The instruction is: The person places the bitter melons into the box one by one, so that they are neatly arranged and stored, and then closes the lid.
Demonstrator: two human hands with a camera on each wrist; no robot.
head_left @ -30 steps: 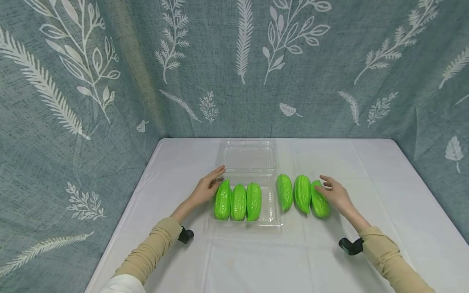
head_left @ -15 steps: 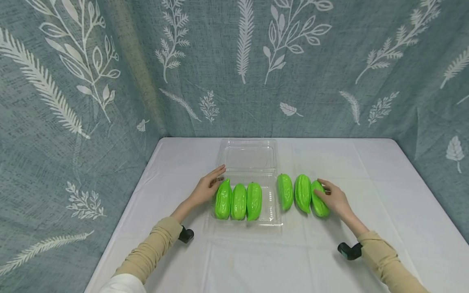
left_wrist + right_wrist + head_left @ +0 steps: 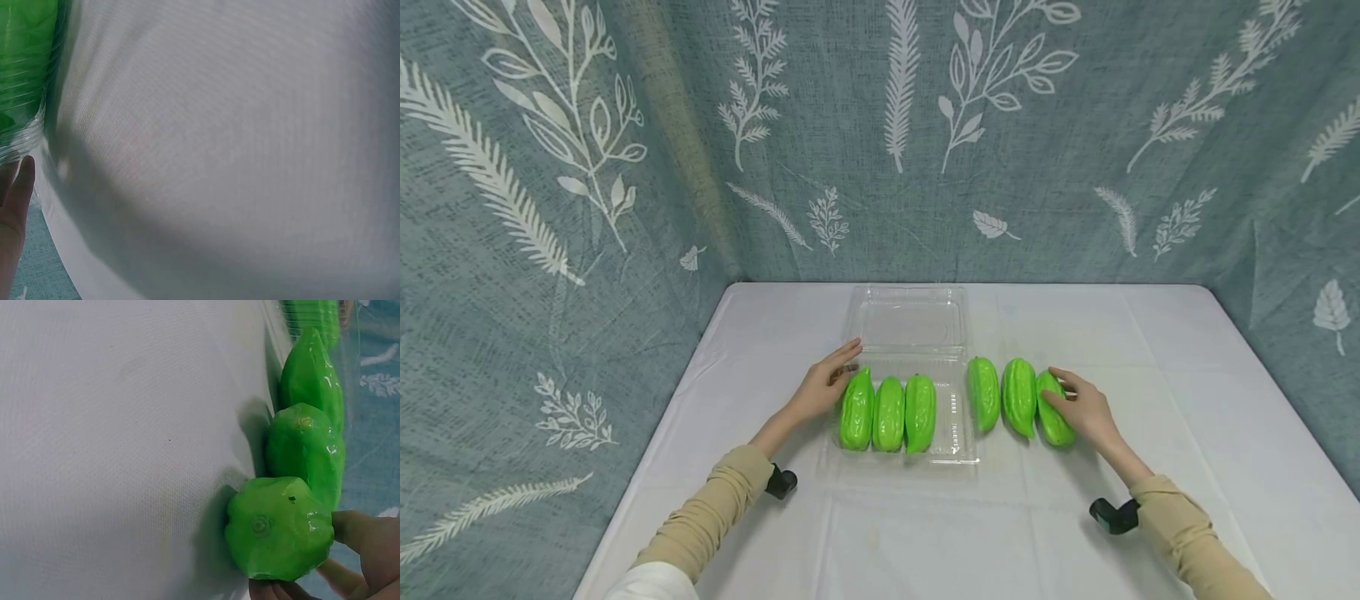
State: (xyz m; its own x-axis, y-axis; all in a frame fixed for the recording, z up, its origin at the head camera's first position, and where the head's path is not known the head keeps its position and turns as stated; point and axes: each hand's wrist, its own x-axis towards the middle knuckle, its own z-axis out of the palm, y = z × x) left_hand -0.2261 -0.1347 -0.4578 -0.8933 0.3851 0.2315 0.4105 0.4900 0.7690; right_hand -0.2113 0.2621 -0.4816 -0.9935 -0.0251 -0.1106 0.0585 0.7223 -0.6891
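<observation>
Right of the clear tray, right hand pinches the rightmost gourd, roughly fore-aft; left hand loose, tray-side.

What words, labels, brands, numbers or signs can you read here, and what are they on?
There are none I can read.
Green vegetables: no lettering visible.
Clear plastic box: only ridges and glints, no readable marking.
Curtain: white leaf pattern, no words.
White tablecloth: no writing visible.
Black device by the right wrist: any marking is too small to read.
</observation>
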